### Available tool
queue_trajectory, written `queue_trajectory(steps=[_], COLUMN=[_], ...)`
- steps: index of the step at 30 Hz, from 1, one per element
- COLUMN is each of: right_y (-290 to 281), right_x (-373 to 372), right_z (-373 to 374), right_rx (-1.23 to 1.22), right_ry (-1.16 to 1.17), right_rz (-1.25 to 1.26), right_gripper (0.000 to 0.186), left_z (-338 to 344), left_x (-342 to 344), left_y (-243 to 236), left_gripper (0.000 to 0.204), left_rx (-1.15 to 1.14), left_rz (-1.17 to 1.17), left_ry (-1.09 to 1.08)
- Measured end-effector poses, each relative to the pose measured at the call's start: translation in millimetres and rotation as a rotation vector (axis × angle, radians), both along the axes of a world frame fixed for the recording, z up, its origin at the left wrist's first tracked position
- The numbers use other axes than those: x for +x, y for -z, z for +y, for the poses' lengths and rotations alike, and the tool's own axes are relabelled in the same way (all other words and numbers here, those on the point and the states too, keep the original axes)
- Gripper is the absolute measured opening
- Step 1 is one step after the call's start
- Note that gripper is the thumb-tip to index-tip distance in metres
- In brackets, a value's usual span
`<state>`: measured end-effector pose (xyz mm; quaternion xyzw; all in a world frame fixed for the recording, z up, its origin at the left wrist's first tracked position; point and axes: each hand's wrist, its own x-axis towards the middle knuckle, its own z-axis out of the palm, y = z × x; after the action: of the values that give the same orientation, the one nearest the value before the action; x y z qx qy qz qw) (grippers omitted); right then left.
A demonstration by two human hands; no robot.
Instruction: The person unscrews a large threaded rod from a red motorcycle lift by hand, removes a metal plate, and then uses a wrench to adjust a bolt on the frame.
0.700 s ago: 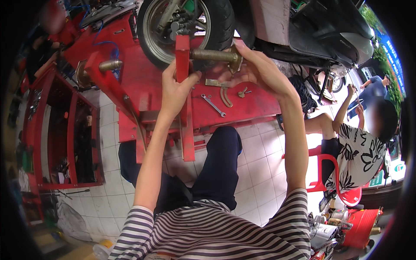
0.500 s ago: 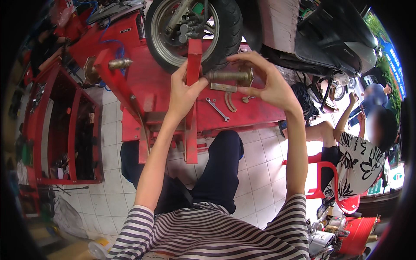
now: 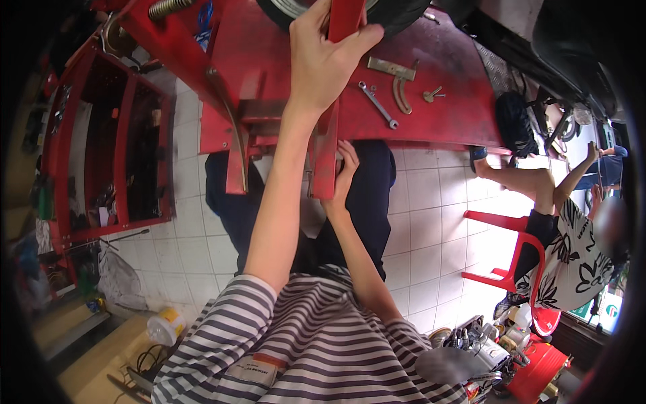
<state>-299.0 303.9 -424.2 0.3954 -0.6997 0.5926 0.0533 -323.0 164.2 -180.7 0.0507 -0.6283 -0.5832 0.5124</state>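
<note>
My left hand [image 3: 326, 64] is wrapped round the upright red metal post [image 3: 346, 19] at the top, its thumb stretched across the right side. Lower down, my right hand [image 3: 343, 174] is closed against the right side of the frame's near red leg [image 3: 324, 165], fingers curled at its edge; its thumb is hidden. A second red arm [image 3: 151, 42] stands to the left, with a threaded screw [image 3: 168, 8] through its upper end. Beyond my left hand, a motorcycle tyre [image 3: 397, 17] shows in part at the upper edge.
On the red platform [image 3: 457, 87] lie a spanner [image 3: 379, 106], a slotted curved bracket [image 3: 402, 94], a flat metal bar [image 3: 391, 68] and keys [image 3: 433, 95]. A red cabinet [image 3: 121, 155] stands left. At right, a person sits on a red chair [image 3: 525, 259].
My view has tilted down, so the wheel and the right screw have left the picture. My right hand has moved from beside that screw down to the frame's leg; my left stays on the post.
</note>
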Motion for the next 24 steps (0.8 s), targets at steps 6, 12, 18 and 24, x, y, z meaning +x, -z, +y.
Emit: queue_trajectory(steps=[6,12,18,24], right_y=[66.2,212.8,277.8,295.5], right_x=[44.6,5.8,-11.3,-21.5], right_z=[18.8,16.1,22.8,34.6], right_rx=[0.082,0.69,1.135,1.173], right_ry=[-0.048,0.131,0.244,0.251], right_rz=[-0.298,-0.683,-0.847,-0.89], right_gripper=[0.042,0.049,0.052,0.05], left_z=[-13.8,-8.1,-9.8,-6.0], left_x=[9.1,2.7,3.6,9.7], left_y=[10.9,-3.8,2.4,7.7], left_gripper=[0.014,0.031,0.015,0.014], left_rx=[-0.105,-0.227,-0.17,-0.018], left_rz=[-0.087,-0.104,-0.155,-0.024], left_ry=[-0.035,0.016,0.005,-0.094])
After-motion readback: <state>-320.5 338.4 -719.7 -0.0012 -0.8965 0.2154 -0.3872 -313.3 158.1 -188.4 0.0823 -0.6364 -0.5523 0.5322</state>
